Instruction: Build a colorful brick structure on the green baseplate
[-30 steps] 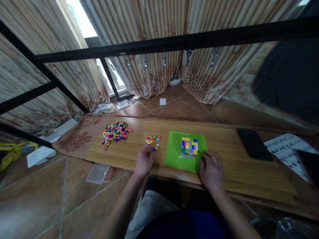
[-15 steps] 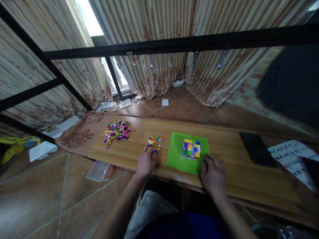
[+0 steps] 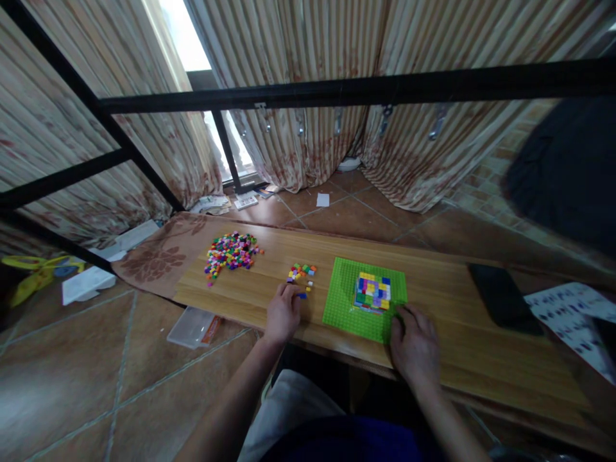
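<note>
"Head view, looking down past the lap: how is the left hand (image 3: pixel 283 312) sitting?"

"It's reaching forward over the near side of the desk (image 3: pixel 457 308), back upward, its fingers bending close together at a small blue brick (image 3: pixel 302 296). I can't tell whether they're pinching it or only touching it."

"And the right hand (image 3: pixel 414 340)?"

"That one is leaning in from the other side, thumb and fingers curling with a narrow space between them at the right edge of the green baseplate (image 3: pixel 339 305). Whether it's gripping that edge, I can't tell."

"Which way is the brick pointing?"

"Its visible length is running roughly left to right, one end going in by the fingertips. The baseplate is looking nearly square, its sides running roughly along and across the desk."

"What about the block build (image 3: pixel 373 292)?"

"It's sitting near the baseplate's middle, standing up from it, showing yellow, blue, purple, white and green. Loose bricks (image 3: pixel 302 272) are lying to the left, and a many-coloured heap (image 3: pixel 233 250) is spreading beyond them."
</note>
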Demonstrator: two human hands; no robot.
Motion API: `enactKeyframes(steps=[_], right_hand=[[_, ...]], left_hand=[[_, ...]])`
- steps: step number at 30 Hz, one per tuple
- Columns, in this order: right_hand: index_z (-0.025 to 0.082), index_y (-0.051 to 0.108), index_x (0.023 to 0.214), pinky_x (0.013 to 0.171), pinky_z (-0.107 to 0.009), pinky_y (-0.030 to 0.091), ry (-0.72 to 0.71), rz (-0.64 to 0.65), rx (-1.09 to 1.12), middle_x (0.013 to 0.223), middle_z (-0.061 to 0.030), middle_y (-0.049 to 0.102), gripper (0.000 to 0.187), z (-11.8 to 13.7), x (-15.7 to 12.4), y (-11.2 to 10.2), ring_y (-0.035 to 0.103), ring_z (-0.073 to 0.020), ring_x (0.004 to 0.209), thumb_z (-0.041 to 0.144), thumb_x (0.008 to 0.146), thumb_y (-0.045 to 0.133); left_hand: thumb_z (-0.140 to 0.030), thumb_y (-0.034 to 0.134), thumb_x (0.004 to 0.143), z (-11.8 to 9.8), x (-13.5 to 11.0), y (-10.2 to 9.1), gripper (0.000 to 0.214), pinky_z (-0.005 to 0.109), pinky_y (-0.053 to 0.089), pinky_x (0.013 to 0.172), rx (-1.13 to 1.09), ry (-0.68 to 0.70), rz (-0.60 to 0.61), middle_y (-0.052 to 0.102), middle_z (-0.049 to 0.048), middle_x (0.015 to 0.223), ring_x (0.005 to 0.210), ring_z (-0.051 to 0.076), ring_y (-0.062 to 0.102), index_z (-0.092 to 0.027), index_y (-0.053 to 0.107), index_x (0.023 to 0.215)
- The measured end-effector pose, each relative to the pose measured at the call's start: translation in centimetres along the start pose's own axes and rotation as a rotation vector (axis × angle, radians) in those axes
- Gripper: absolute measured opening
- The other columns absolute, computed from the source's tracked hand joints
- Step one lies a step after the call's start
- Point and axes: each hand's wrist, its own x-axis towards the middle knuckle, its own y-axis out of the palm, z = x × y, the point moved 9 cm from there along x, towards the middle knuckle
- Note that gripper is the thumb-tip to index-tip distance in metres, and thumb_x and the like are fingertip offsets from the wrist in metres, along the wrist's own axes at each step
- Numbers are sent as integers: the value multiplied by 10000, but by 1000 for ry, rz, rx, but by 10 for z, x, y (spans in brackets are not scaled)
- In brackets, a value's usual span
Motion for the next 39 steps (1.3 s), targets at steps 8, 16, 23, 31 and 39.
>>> enactKeyframes(steps=[8,16,23,31,39], right_hand=[[131,626,1122,965,-491,433,7,-5,20,1179,-172,602,362,0,0,-1,516,-299,1104,321,933,383],[130,631,1132,980,-481,433,32,19,30,1198,-165,596,359,0,0,1,512,-289,1116,305,934,387],[129,636,1137,970,-467,441,36,13,25,1202,-161,602,346,2,1,0,521,-281,1108,285,936,402],[143,638,1149,946,-476,447,42,6,37,1201,-160,606,351,0,2,1,527,-284,1097,275,932,397],[125,633,1144,948,-457,444,36,11,36,1200,-162,605,336,5,3,-2,522,-283,1104,262,937,406]], left_hand=[[-198,500,897,-1,37,-4,230,281,491,768,186,-64,-14,618,75,1066,890,186,634,-212,651,1070],[-183,514,879,-9,58,10,200,247,482,731,335,-2,103,600,64,1062,895,171,624,-225,692,960],[-197,499,904,-24,58,12,166,256,475,747,317,94,126,601,66,1057,896,171,607,-209,664,918],[-236,452,953,-99,28,29,199,296,480,814,107,293,203,645,55,974,896,181,613,-226,642,1008],[-232,455,955,-125,22,48,197,288,492,788,-53,341,228,663,53,973,872,176,634,-219,650,980]])
